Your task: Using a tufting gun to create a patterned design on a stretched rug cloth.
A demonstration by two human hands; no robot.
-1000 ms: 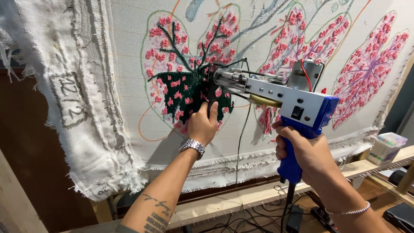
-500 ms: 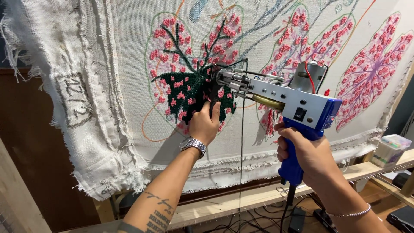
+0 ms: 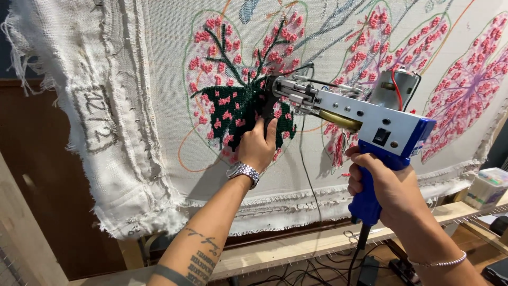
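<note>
Yarn from the tufting gun (image 3: 365,114) is going into the white backing cloth (image 3: 159,79), and the gun is the landmark here. Its needle end presses on the dark green tufted patch (image 3: 238,111), which lies at the left tip of the gun, inside a pink and green leaf outline. The right hand (image 3: 383,185) is clenched around the blue handle below the gun body. The left hand (image 3: 257,148) lies flat and relaxed on the cloth, just under the needle end, fingers touching the green pile; it grasps nothing.

Main risk, I think, is this closeness: if the gun slips downward or the cloth gives way, the needle could meet the fingers (image 3: 270,130). A thin dark yarn strand (image 3: 306,159) hangs below the gun front; it could catch on the wrist watch (image 3: 243,172) and pull tight. Uneven pressure may also tear the cloth or leave loose loops. Below the gun, black cables (image 3: 317,273) lie under the wooden frame bar (image 3: 296,249), where a foot could snag them.
</note>
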